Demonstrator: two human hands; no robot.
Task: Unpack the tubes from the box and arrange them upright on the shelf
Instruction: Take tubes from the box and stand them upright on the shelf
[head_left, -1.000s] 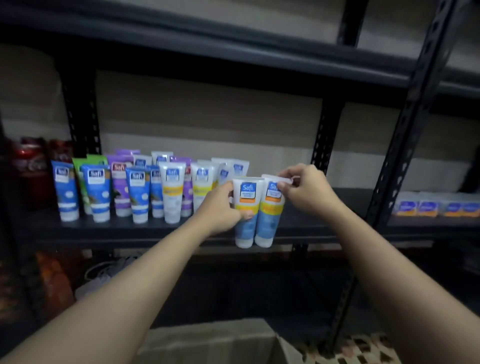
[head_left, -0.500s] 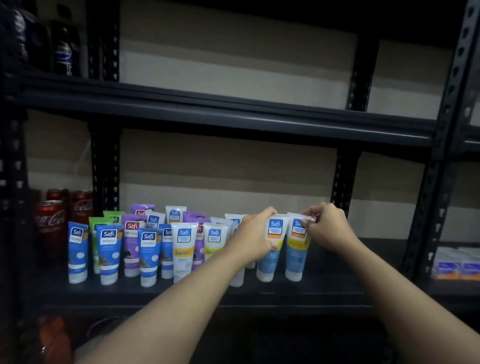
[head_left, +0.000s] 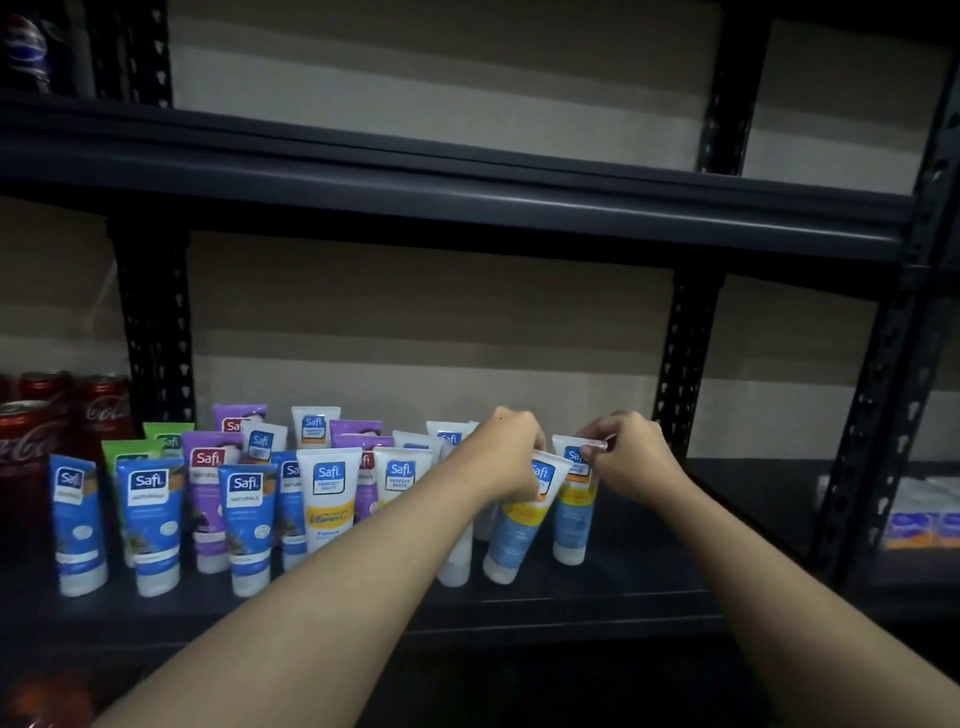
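Several Safi tubes (head_left: 332, 499) stand cap-down in rows on the dark shelf (head_left: 649, 566), in blue, white, purple and green. My left hand (head_left: 511, 452) grips the crimped top of a white, yellow and blue tube (head_left: 514, 530), which leans to the left with its cap on the shelf. My right hand (head_left: 631, 457) pinches the top of a like tube (head_left: 574, 519) that stands upright just to the right of it. The box is out of view.
Red cola cans (head_left: 36, 436) stand at the shelf's left end. Small blue and orange packs (head_left: 919, 530) lie in the bay to the right, past a black upright post (head_left: 872, 431). Another shelf board (head_left: 467, 208) runs overhead. Bare shelf lies right of the tubes.
Both hands carried the two tubes from in front of the shelf edge onto the shelf. Their caps now rest on the board, and the left tube has tipped over to the left.
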